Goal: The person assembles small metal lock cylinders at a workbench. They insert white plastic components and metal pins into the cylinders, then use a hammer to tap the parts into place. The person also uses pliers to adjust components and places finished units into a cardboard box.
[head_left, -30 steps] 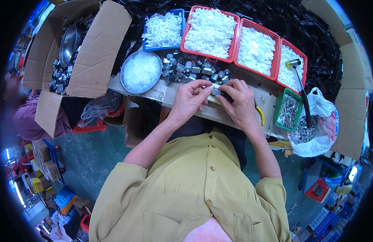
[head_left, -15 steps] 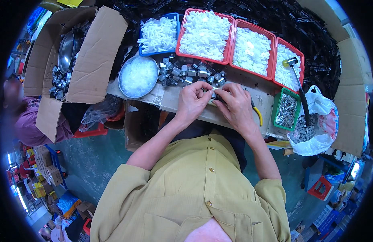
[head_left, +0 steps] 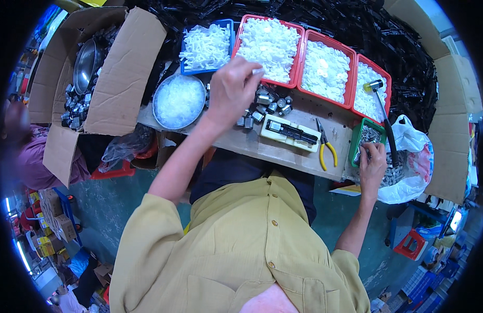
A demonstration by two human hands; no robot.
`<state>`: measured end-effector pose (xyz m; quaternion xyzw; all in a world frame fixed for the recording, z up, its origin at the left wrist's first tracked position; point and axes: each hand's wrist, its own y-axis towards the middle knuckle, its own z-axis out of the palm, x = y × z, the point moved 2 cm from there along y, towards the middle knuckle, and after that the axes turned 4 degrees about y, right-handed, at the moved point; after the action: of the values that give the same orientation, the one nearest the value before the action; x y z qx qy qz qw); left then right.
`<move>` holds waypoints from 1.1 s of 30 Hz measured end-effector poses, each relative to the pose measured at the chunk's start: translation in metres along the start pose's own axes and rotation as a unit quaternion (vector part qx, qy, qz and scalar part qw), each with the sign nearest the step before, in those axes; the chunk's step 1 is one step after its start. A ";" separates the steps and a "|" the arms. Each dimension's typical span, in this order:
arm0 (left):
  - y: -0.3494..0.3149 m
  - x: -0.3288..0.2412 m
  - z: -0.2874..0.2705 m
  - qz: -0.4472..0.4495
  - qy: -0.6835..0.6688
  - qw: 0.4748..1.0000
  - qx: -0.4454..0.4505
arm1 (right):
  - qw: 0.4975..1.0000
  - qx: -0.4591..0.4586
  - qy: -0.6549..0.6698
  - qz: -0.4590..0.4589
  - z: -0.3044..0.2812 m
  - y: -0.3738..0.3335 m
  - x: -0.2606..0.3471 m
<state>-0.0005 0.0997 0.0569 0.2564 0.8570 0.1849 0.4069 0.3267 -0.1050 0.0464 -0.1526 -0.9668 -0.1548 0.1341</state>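
A small white piece is pinched in the left hand (head_left: 232, 89) over the red tray (head_left: 292, 61), the right hand (head_left: 372, 166) fingers curl into the green tray (head_left: 356, 140), and many metal parts (head_left: 270, 103) lie unassembled on the bench (head_left: 262, 148).

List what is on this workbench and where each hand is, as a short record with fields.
Left hand: raised over the near edge of a red tray of white parts, a small white piece at its fingers
Right hand: at the green tray of small metal pieces
Bench middle: cream jig block, yellow-handled pliers, loose metal parts
Left side: round metal bowl of white bits, blue tray
Right side: hammer, white plastic bag
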 end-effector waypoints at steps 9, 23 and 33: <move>0.055 0.034 0.032 0.026 0.186 0.982 0.022 | 0.998 -0.005 0.055 0.025 0.005 0.006 -0.001; 0.057 0.046 0.031 0.056 0.184 0.981 0.037 | 0.991 -0.040 0.118 0.056 0.004 0.016 -0.005; 0.080 0.072 0.129 0.011 0.217 0.974 0.065 | 0.981 -0.080 0.170 -0.048 -0.005 0.013 0.010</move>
<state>0.0861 0.2200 -0.0225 0.2456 0.9322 0.1845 0.1912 0.3227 -0.0927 0.0578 -0.0875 -0.9205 -0.2619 0.2766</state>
